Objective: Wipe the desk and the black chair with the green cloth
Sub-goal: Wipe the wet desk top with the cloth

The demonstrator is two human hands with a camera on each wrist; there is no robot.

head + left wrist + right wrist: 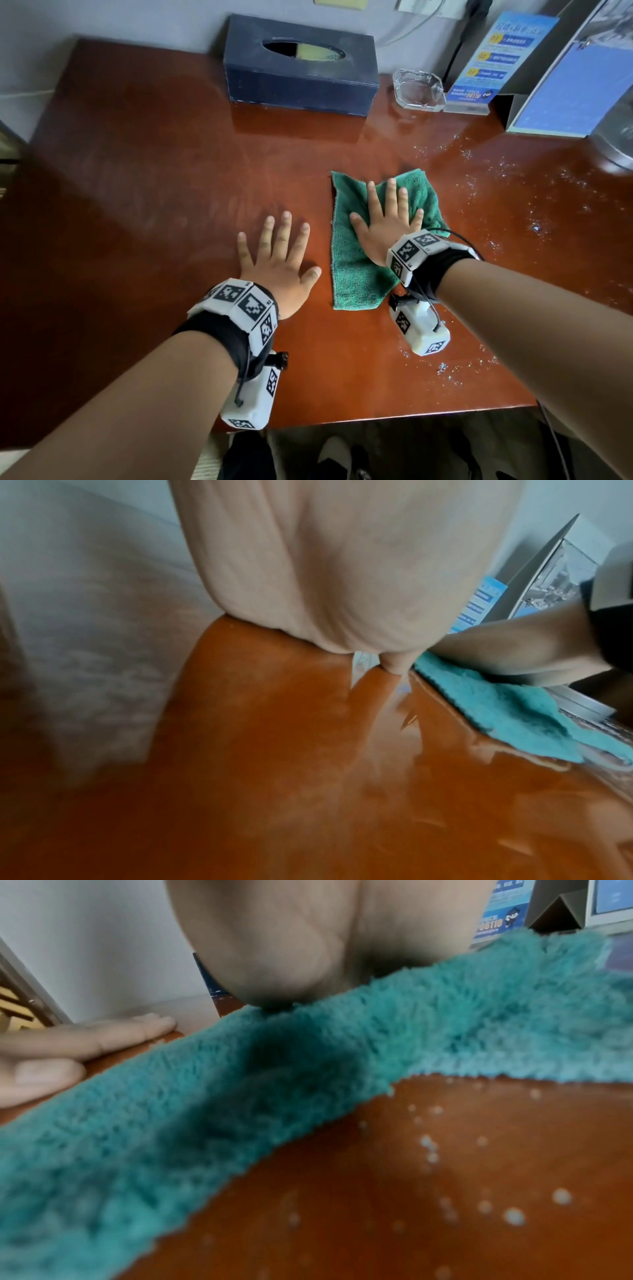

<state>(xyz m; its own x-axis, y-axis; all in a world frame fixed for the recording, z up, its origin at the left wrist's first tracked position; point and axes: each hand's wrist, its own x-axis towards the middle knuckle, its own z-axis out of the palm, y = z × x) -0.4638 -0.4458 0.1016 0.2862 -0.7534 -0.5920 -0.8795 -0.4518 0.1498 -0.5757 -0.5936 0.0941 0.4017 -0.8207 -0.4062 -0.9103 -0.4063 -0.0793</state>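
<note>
Desk (137, 171): glossy red-brown top. Its left part showed faint dull smears.

Left hand (277, 263): lay palm down on bare wood left of centre, with the fingers straight and spread, holding nothing.

Box (301, 75): dark blue, with an oval slot on top. It stood at the back by the wall, well apart from both hands.

Cloth (352, 274): green, lying flat on the desk just right of the left hand, not touching it. Its far right corner was bunched.

Right hand (387, 226): pressed palm down on the cloth's far half. The fingers (392, 195) were straight and splayed, gripping nothing.

Ashtray (419, 89): clear glass, at the back, right of the box and just beside a blue card (493, 58) standing upright.

Specks (534, 226): white, scattered over the wood right of the cloth and toward the front edge. In the right wrist view they appeared as pale beads close to the cloth's edge.
</note>
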